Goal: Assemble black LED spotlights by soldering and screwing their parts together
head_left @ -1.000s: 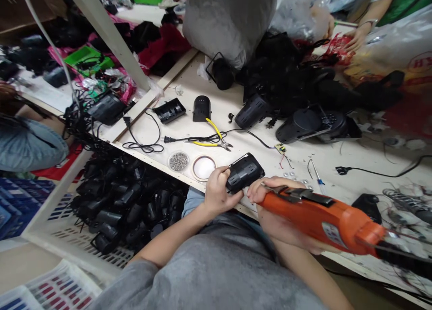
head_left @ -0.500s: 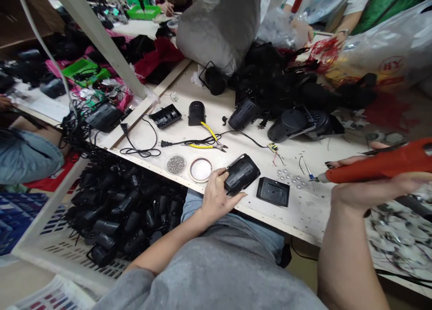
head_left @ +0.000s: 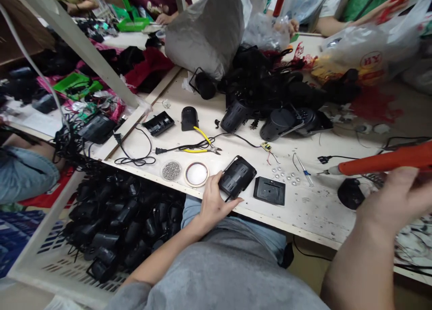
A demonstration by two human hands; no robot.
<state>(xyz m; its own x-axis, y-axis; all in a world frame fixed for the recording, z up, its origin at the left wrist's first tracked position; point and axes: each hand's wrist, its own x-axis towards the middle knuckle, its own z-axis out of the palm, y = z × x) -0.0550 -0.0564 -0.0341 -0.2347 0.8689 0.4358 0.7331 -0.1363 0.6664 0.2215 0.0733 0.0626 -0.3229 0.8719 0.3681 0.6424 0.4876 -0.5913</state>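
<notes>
My left hand (head_left: 213, 203) grips a black plastic housing (head_left: 237, 177) at the bench's front edge, its fingers around the near side. My right hand (head_left: 394, 197) is raised at the far right, holding an orange electric screwdriver (head_left: 384, 163) with its bit pointing left, well apart from the housing. A flat black square plate (head_left: 269, 190) lies between them. Nearby are small clear round parts (head_left: 285, 176), a blue-handled screwdriver (head_left: 303, 169), a round dish of small screws (head_left: 171, 170) and a white-filled ring (head_left: 196, 174). Yellow-handled pliers (head_left: 202, 143) lie beyond.
A white crate (head_left: 43, 251) of black housings stands below the bench's left side. A heap of black units (head_left: 266, 80) and a large grey bag (head_left: 202, 35) sit at the back. Co-workers' hands (head_left: 285, 26) show beyond them.
My right hand has carried the orange screwdriver away from the housing to the right, uncovering the black plate. The view has also swung, shifting the bench slightly. My left hand still holds the housing.
</notes>
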